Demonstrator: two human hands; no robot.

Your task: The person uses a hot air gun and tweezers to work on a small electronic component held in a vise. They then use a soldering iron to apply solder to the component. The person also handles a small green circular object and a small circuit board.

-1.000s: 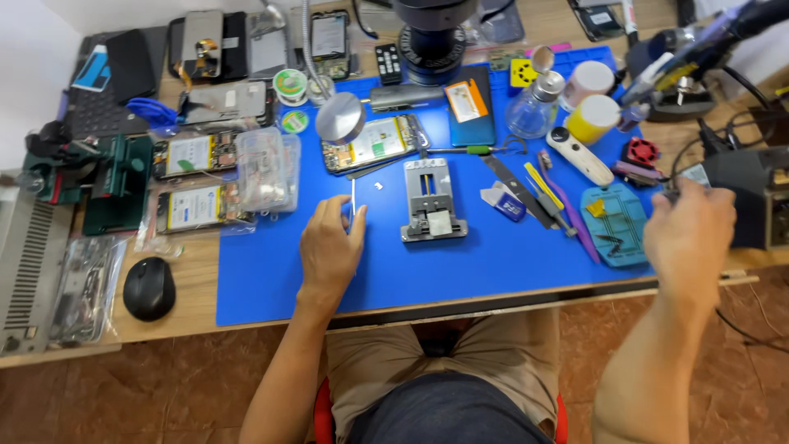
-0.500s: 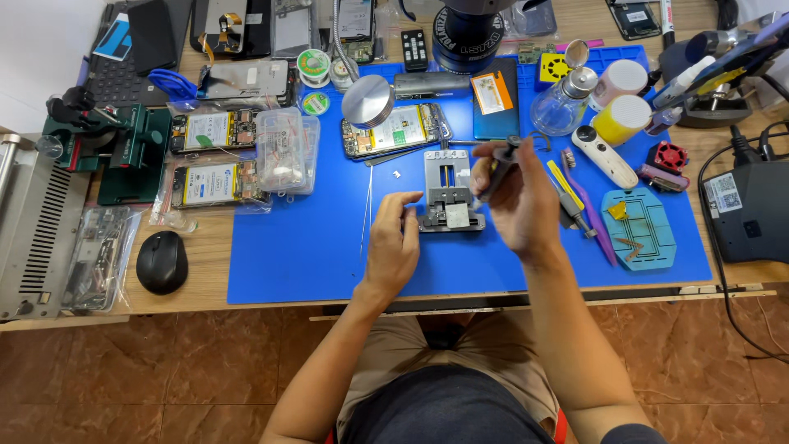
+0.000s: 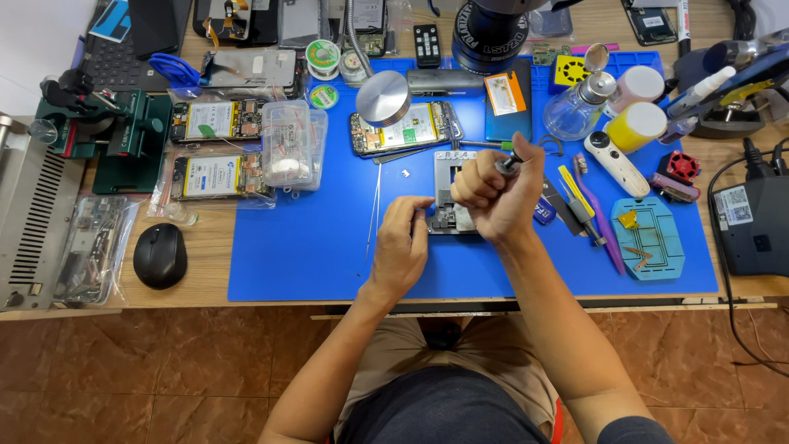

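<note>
My left hand [image 3: 403,242] rests on the blue work mat [image 3: 312,247], its fingertips touching the left edge of a small metal board holder [image 3: 450,185]. My right hand [image 3: 496,197] is clenched over the holder's right side, gripping a thin tool [image 3: 509,162] whose dark metal end sticks out above the fist. The lower part of the holder and the tool's working tip are hidden by my hands. A pair of fine tweezers [image 3: 374,210] lies on the mat just left of my left hand.
An opened phone [image 3: 403,127] and a round metal disc [image 3: 383,97] lie behind the holder under a microscope head [image 3: 491,33]. Bottles, screwdrivers and a teal pad [image 3: 649,238] crowd the right. Two more opened phones, a plastic box and a black mouse [image 3: 159,255] are left.
My right hand came in from the far right of the desk, took up a thin tool and closed into a fist over the holder. My left hand slid right onto the holder's edge.
</note>
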